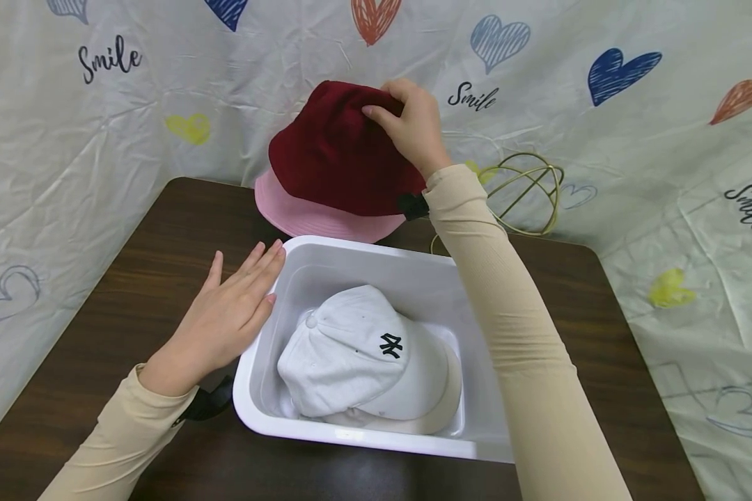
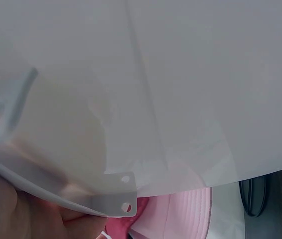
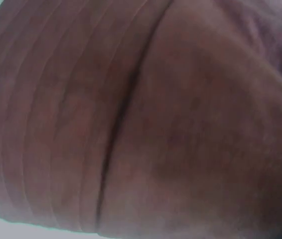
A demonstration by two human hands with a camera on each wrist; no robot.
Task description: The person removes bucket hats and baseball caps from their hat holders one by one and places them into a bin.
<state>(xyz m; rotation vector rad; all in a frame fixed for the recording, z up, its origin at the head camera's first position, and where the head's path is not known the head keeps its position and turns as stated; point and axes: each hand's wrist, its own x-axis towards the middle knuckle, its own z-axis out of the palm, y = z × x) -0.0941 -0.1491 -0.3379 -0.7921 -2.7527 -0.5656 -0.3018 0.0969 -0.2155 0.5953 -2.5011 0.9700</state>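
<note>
Fingers (image 1: pixel 396 89) of my right hand (image 1: pixel 418 129) pinch the red hat (image 1: pixel 338 163) by its crown, beyond the far rim of the white tub (image 1: pixel 363 248), overlapping the pink hat (image 1: pixel 332 221). My left hand (image 1: pixel 225 316), fingers straight, lies along the left rim. Inside, a white cap (image 1: pixel 357 355) leaves tub floor visible far right. My right sleeve (image 1: pixel 533 348) hides the tub's right end; room there cannot be judged.

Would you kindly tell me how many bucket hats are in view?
2: a dark red hat, held by the right hand, and a pink hat, partly hidden by the red one, beyond the white tub. More could be hidden underneath.
</note>
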